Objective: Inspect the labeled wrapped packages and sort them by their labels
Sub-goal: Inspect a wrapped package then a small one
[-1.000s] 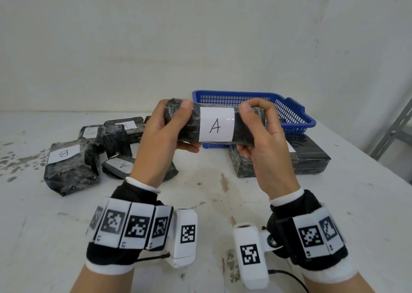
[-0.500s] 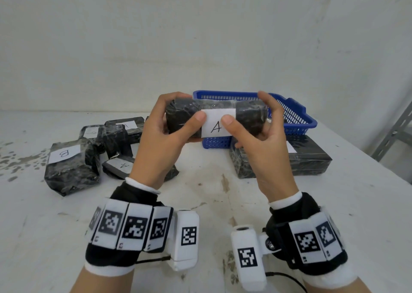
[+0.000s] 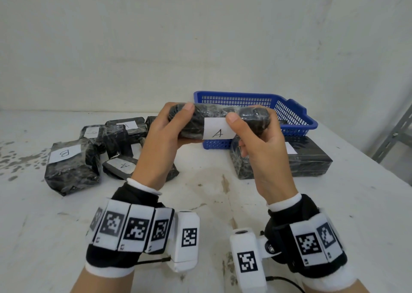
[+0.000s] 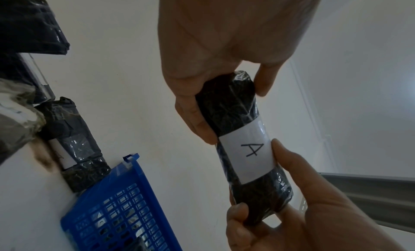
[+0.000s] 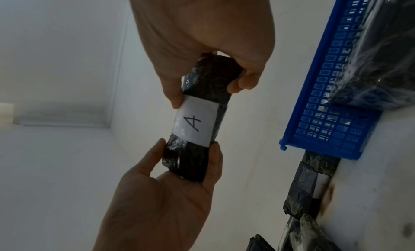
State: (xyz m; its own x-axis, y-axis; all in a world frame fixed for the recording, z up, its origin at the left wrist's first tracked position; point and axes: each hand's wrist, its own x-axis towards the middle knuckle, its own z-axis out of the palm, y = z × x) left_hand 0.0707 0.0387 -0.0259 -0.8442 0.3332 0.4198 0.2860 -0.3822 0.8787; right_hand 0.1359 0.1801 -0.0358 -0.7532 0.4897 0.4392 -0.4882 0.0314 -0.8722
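The wrapped package (image 3: 219,123) is held lengthwise in front of the blue basket (image 3: 296,123), gripped at its ends by the left hand (image 3: 160,145) and right hand (image 3: 263,157). Compared with a second ago it has been rolled, label A (image 3: 217,132) now lower (read, so sorting is judged next). The unsorted pile (image 3: 93,150) left of the basket is unchanged.

Package (image 3: 196,125) I'm holding is showing black wrap under glossy, crinkled clear film, with a matt white paper label (image 3: 217,132). Other packages (image 3: 69,168) are wearing the same shiny film and paper labels. Basket (image 3: 289,114) is looking like smooth blue plastic mesh. Worktop (image 3: 200,192) is showing matt white, stained and scuffed. Wall (image 3: 200,36) is looking rough, matt white.
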